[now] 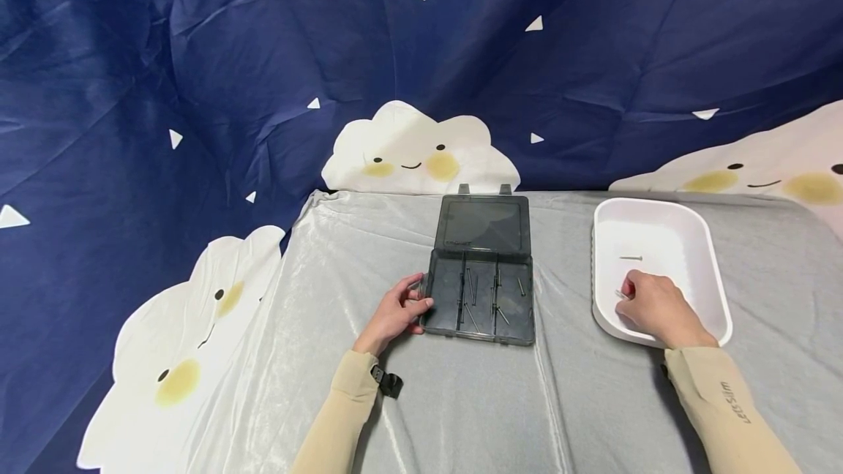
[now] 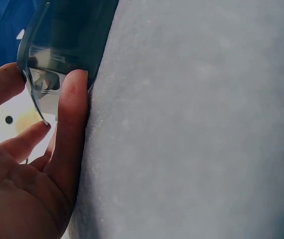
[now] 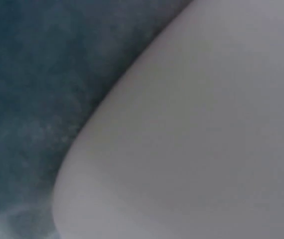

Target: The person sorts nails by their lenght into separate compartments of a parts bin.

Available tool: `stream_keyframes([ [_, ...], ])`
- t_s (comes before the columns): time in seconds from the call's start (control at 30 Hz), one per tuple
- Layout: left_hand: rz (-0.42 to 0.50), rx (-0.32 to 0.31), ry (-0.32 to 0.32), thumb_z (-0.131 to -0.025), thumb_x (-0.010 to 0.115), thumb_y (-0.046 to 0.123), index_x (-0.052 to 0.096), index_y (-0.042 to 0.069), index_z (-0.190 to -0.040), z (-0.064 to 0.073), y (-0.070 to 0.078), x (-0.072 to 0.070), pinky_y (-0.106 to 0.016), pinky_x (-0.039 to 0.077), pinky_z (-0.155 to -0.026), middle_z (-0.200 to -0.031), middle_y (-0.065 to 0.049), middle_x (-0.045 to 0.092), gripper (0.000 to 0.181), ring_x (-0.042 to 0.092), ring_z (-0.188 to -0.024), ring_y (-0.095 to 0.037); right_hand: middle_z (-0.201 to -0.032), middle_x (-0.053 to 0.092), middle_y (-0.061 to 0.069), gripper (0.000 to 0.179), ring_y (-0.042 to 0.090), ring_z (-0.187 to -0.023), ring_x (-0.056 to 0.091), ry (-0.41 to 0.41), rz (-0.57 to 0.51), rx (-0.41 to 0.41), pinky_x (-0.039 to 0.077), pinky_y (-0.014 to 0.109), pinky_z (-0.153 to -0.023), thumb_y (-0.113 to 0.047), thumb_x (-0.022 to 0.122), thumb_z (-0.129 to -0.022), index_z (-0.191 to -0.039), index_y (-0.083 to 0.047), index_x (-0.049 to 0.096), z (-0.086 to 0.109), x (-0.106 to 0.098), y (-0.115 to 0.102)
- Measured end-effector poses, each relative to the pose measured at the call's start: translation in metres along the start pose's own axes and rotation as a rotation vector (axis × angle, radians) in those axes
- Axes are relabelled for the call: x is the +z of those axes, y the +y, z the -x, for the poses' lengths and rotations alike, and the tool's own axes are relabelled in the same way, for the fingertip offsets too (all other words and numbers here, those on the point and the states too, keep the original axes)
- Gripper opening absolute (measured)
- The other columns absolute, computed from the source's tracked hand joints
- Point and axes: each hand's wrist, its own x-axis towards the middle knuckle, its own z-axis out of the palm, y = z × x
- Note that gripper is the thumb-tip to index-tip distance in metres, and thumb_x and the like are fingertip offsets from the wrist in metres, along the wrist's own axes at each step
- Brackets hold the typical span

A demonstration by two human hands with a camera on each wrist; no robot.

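A dark translucent compartment box (image 1: 448, 269) lies on the cloth with its lid (image 1: 484, 224) folded back. Two dividers split it into three sections, and several screws (image 1: 471, 287) lie inside. At the box's left wall, my left hand (image 1: 393, 311) grips the edge between thumb and fingers; the left wrist view shows the thumb (image 2: 72, 114) against the box's side. Over the left part of a white tray (image 1: 707, 262), my right hand (image 1: 658, 306) pinches a small screw (image 1: 620, 294) at its fingertips. Another screw (image 1: 631, 258) lies on the tray floor beyond that hand.
Grey velvety cloth (image 1: 474, 408) covers the table. A dark blue curtain (image 1: 461, 57) with cloud prints hangs right behind the table and along its left. The right wrist view is mostly filled by the tray's pale outer wall (image 3: 192, 139).
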Motion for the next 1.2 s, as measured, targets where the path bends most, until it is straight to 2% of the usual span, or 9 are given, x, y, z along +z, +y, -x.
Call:
stream_keyframes([
  [0.37,-0.006,-0.001,-0.003,-0.09,0.067,0.01,0.035,0.006,-0.149,0.003,0.002,0.0,-0.032,0.063,-0.058,-0.103,-0.007,0.056,0.067,0.058,-0.068,-0.014,-0.068,0.048,0.001,0.018,0.019,-0.067,0.047,0.115,-0.069,-0.027,0.033,0.025,-0.059,-0.01,0.066,-0.072,-0.075,-0.01,0.048,0.004,-0.002,0.0],
  [0.8,-0.01,-0.013,0.0,-0.09,0.067,0.01,0.034,0.007,-0.149,0.003,0.003,0.001,-0.035,0.063,-0.059,-0.105,-0.009,0.056,0.067,0.058,-0.066,-0.013,-0.068,0.051,0.001,0.019,0.019,-0.066,0.047,0.133,-0.086,0.016,0.033,0.024,-0.06,-0.016,0.07,-0.075,-0.074,-0.009,0.052,0.008,-0.006,-0.002],
  [1.03,0.013,0.005,-0.002,-0.089,0.067,0.007,0.036,0.006,-0.148,0.001,0.001,0.001,-0.031,0.062,-0.056,-0.103,-0.006,0.056,0.066,0.058,-0.074,-0.013,-0.07,0.053,0.001,0.014,0.016,-0.065,0.047,0.182,-0.102,-0.01,0.034,0.022,-0.057,-0.012,0.069,-0.076,-0.077,-0.008,0.056,0.009,-0.008,-0.003],
  [1.2,0.017,0.005,-0.001,-0.089,0.067,0.007,0.036,0.006,-0.148,0.001,0.0,0.001,-0.031,0.062,-0.055,-0.103,-0.006,0.056,0.066,0.058,-0.073,-0.013,-0.071,0.055,0.001,0.011,0.015,-0.066,0.047,0.209,-0.107,-0.03,0.033,0.02,-0.057,-0.011,0.068,-0.076,-0.079,-0.009,0.058,0.01,-0.011,-0.007],
])
